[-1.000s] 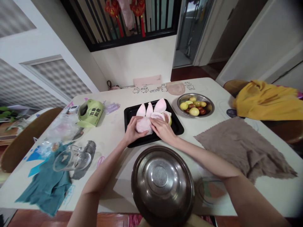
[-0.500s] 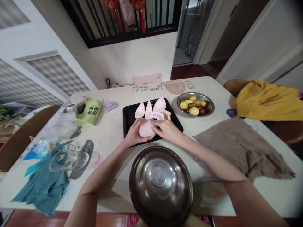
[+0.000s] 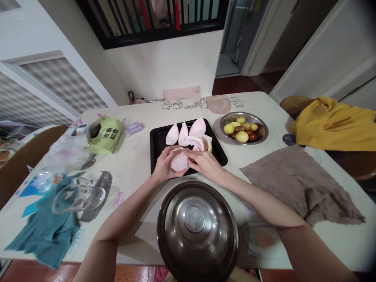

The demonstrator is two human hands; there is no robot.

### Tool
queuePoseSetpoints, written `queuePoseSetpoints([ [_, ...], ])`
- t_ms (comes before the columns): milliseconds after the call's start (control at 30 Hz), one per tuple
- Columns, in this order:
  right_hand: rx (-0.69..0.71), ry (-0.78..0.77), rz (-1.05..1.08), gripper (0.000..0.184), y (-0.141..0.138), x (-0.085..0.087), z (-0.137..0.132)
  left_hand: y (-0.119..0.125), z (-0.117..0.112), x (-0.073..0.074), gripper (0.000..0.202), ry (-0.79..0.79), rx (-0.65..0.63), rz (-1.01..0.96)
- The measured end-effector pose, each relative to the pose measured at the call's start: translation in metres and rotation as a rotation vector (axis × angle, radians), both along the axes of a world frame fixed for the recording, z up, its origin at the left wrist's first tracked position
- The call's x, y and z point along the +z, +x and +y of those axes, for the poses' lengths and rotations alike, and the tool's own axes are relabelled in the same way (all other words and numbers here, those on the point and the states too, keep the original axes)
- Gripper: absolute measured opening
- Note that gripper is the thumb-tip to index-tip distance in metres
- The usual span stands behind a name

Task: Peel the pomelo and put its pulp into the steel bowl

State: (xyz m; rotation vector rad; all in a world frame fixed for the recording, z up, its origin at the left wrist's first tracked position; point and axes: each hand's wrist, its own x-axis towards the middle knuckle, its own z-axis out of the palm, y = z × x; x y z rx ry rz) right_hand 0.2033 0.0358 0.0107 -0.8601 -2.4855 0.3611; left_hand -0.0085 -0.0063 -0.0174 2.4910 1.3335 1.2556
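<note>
A peeled pomelo (image 3: 178,160), pale pink and round, is held between both hands over the near part of a black tray (image 3: 157,141). My left hand (image 3: 165,163) wraps its left side, fingers curved over the top and thumb below. On the upper right, my right hand (image 3: 205,161) grips it with bent fingers and thumb; what the fingertips pinch is too small to make out. Behind the hands, several pieces of pomelo peel (image 3: 197,127) lie in the tray, white-pink inner sides up.
An upturned steel bowl (image 3: 195,219) stands close in front of me. A steel bowl of fruit (image 3: 266,129) is right of the tray. A brown cloth (image 3: 296,180) lies further right. At left are a glass pitcher (image 3: 79,197), a teal cloth (image 3: 49,223) and a green bag (image 3: 108,135).
The view has shifted slightly, moving the scene a little. Both hands stay on the pomelo, with the right fingers a bit altered in position.
</note>
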Motion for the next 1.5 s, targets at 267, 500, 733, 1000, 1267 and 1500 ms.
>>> queuePoseSetpoints([
  [267,-0.02,-0.055,0.072,0.041,-0.002,-0.001,0.0,-0.005,0.005,-0.003,0.073,0.006,-0.043,-0.061],
  [500,-0.107,-0.116,0.087,0.044,-0.006,-0.007,-0.005,-0.008,0.006,-0.003,0.07,-0.008,-0.07,-0.068],
  [733,-0.091,-0.143,0.18,0.039,-0.004,-0.008,0.0,-0.01,0.009,-0.004,0.07,0.013,-0.088,-0.095],
  [1000,-0.199,-0.043,0.114,0.036,-0.011,-0.016,-0.003,-0.01,0.009,-0.003,0.07,0.002,-0.091,-0.088],
  [1267,-0.138,-0.047,0.182,0.025,-0.005,-0.01,0.005,-0.012,0.011,-0.006,0.068,0.019,-0.084,-0.084],
  [1500,-0.2,0.015,0.178,0.025,-0.009,-0.017,0.002,-0.01,0.007,-0.007,0.07,-0.026,-0.08,-0.045],
])
